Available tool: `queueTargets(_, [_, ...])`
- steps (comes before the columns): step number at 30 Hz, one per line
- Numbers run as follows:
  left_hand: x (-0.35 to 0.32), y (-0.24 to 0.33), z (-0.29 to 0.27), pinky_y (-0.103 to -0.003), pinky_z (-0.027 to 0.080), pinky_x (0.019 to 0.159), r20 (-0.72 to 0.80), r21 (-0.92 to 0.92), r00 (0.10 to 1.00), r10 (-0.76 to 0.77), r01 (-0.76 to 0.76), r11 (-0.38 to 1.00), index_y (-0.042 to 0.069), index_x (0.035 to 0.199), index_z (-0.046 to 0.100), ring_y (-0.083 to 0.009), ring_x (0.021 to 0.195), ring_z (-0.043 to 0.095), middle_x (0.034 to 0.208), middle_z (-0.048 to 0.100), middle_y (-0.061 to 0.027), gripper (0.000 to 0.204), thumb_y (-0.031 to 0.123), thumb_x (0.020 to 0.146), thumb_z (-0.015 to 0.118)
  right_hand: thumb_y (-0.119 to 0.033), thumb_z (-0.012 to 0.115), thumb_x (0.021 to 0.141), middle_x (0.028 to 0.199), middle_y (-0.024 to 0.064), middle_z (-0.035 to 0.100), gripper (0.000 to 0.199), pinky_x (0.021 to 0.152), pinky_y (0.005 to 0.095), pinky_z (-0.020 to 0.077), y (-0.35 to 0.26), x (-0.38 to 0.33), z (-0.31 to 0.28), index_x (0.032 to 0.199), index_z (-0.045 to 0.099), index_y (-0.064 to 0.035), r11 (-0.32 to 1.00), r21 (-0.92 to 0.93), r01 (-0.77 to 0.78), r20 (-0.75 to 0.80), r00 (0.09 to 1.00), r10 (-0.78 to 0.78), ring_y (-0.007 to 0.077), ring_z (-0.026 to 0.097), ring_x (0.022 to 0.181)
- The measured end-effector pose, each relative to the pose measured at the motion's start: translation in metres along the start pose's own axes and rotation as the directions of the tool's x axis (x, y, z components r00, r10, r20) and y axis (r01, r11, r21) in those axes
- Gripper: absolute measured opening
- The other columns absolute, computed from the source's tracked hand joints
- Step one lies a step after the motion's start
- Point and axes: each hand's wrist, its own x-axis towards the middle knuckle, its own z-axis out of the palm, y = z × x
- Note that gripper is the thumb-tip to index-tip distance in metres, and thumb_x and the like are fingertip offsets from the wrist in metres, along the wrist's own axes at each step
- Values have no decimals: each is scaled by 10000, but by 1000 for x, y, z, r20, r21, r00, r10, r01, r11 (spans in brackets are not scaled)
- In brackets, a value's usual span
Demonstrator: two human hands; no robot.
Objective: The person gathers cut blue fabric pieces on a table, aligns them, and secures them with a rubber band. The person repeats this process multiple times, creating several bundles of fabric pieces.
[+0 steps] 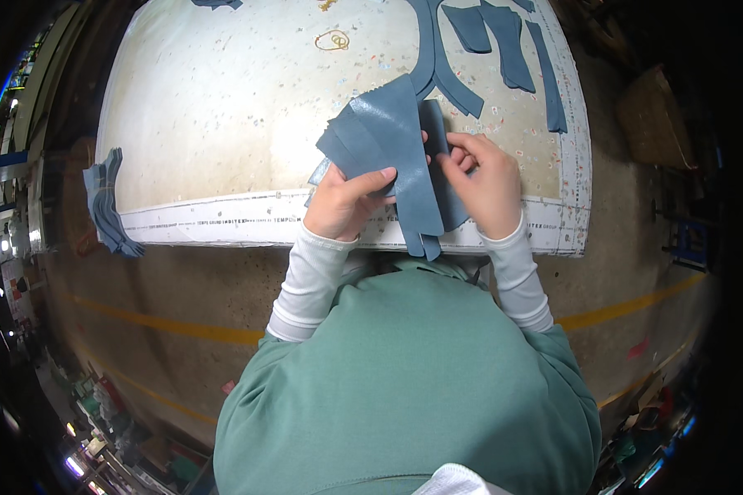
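Several cut pieces of blue leather-like sheet point(384, 132) are fanned out above the table's near edge. My left hand point(338, 202) is closed on them, its thumb pressed on the top piece and its fingers hidden underneath. Just right of the fan, my right hand point(489, 181) pinches the edge of another blue piece point(449, 198) with thumb and fingertips. That piece stands partly behind the fan, so its full outline is hidden.
The pale, speckled table point(215, 107) has a white front border. Blue cut pieces point(508, 45) lie at its far right, and a banded blue bundle point(107, 206) hangs over the left edge. Yellowish rubber bands point(333, 40) lie far back. A brown basket-like container point(654, 120) stands beyond the right edge.
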Motion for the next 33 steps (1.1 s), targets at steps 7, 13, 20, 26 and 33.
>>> queueTargets(7, [0,4,-4,-374,524,799,70,19,994,-79,78,997,7,1260,374,-269,1057,561,1182,533,-160,508,-5,774,521,-69,628,821,891,41,586,275,611,168,448,-6,10,-35,1054,559,60,633,760,-146,36,982,183,63,565,706])
queueTargets(13, [-5,0,-1,-328,523,736,-47,100,995,-87,91,991,25,1230,397,-228,1011,574,1119,556,-114,484,12,774,560,-81,603,839,890,44,553,259,513,169,426,-23,-1,-37,1061,559,45,620,769,-156,140,987,75,49,520,666])
queueTargets(20, [-11,-4,4,-368,543,729,-133,151,990,47,-26,988,-12,1199,420,-235,947,603,1085,568,-138,445,-28,775,556,-67,598,840,873,38,531,263,507,167,407,-28,-5,-29,1069,551,55,689,714,-126,137,990,39,44,504,651])
queueTargets(26, [-9,-6,8,-355,541,729,-138,148,988,71,-50,988,8,1198,428,-220,940,605,1078,577,-118,425,-20,794,555,-30,598,828,858,29,536,293,503,162,405,-31,-10,-28,1103,539,50,707,696,-126,129,990,50,36,504,661])
queueTargets(33, [-6,-12,18,-315,538,689,-176,184,984,33,0,983,56,1200,449,-163,920,606,1080,587,-67,396,56,829,588,40,586,810,864,28,537,349,502,149,392,-35,-12,-18,1153,524,45,785,618,-54,61,998,21,22,492,677])
